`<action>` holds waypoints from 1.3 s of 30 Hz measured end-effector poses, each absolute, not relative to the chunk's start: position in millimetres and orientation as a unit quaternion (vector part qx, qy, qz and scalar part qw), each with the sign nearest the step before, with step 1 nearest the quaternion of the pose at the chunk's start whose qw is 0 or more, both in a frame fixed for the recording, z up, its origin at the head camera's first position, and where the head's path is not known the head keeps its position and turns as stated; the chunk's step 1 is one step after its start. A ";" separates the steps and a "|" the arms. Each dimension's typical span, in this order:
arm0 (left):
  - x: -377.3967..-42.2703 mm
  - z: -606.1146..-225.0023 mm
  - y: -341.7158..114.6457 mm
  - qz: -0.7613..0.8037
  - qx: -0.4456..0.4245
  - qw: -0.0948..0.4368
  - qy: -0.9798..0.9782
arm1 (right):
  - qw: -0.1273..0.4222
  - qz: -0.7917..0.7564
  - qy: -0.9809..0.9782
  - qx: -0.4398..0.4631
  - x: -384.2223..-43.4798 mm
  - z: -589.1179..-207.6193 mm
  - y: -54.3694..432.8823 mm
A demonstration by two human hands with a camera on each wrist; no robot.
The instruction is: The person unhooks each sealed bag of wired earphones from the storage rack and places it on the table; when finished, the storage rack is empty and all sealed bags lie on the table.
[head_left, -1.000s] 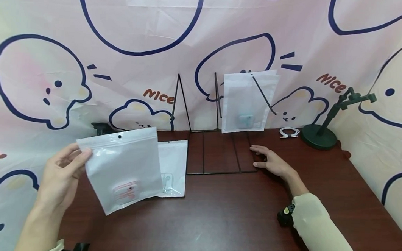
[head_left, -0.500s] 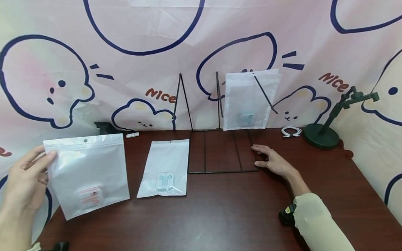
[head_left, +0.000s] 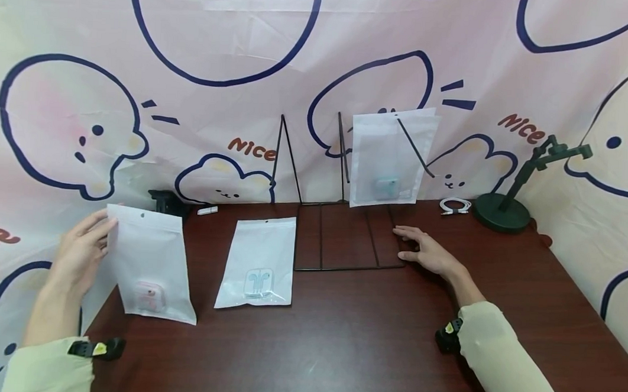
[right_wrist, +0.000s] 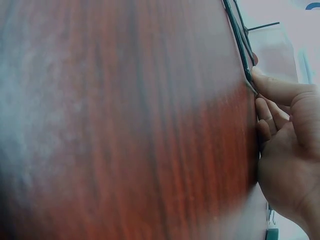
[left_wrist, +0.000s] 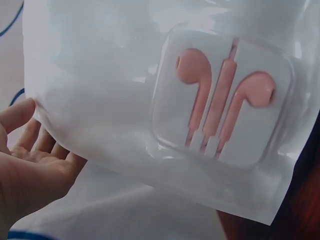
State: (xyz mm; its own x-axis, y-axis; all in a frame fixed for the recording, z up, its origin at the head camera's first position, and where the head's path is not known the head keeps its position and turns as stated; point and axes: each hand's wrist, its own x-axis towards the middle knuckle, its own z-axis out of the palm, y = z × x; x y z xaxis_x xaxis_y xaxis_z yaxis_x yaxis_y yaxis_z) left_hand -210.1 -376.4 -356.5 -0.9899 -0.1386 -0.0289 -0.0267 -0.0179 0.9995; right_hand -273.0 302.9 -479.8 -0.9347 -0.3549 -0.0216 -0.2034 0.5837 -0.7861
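A white zip pouch (head_left: 151,258) with pink earphones in a clear case (left_wrist: 220,95) hangs from my left hand (head_left: 79,255), which pinches its upper left edge. The pouch is upright, left of a second white pouch (head_left: 260,258) lying flat with white earphones inside. My right hand (head_left: 428,252) rests at the right side of the black wire rack (head_left: 347,270). In the right wrist view, the thumb (right_wrist: 280,90) lies against the rack's corner. A third white pouch (head_left: 390,158), with a pale blue item inside, hangs on the rack's right arm.
A green stand (head_left: 499,211) and a coiled white cable (head_left: 454,206) sit at the back right of the brown table (head_left: 317,338). At the back left are a black object (head_left: 168,202) and a small white piece (head_left: 207,210). A patterned cloth (head_left: 216,126) hangs behind.
My left hand first carried the pouch left, away from the second pouch, then slightly back right, turning it more upright. The right hand has stayed at the rack.
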 end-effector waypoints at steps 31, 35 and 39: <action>-315.0 -412.0 -312.3 -0.527 0.096 -0.017 -0.844 | 0.083 -0.417 0.893 -0.149 -277.5 -481.3 302.9; -316.0 -419.3 -309.3 -0.536 0.090 -0.023 -0.839 | 0.082 -0.418 0.893 -0.148 -277.2 -481.1 303.2; -315.9 -425.4 -308.6 -0.546 0.097 -0.037 -0.831 | 0.084 -0.421 0.891 -0.148 -275.9 -479.7 302.4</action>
State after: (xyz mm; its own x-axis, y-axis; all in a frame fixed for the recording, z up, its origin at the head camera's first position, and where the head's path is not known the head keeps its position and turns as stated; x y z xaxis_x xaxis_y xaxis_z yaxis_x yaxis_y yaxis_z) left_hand -315.9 -308.6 -425.4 -0.9784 -0.1202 -0.1681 -0.2020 0.3850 0.9005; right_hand -275.9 302.4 -479.7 -0.9420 -0.3346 -0.0254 -0.1929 0.6018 -0.7750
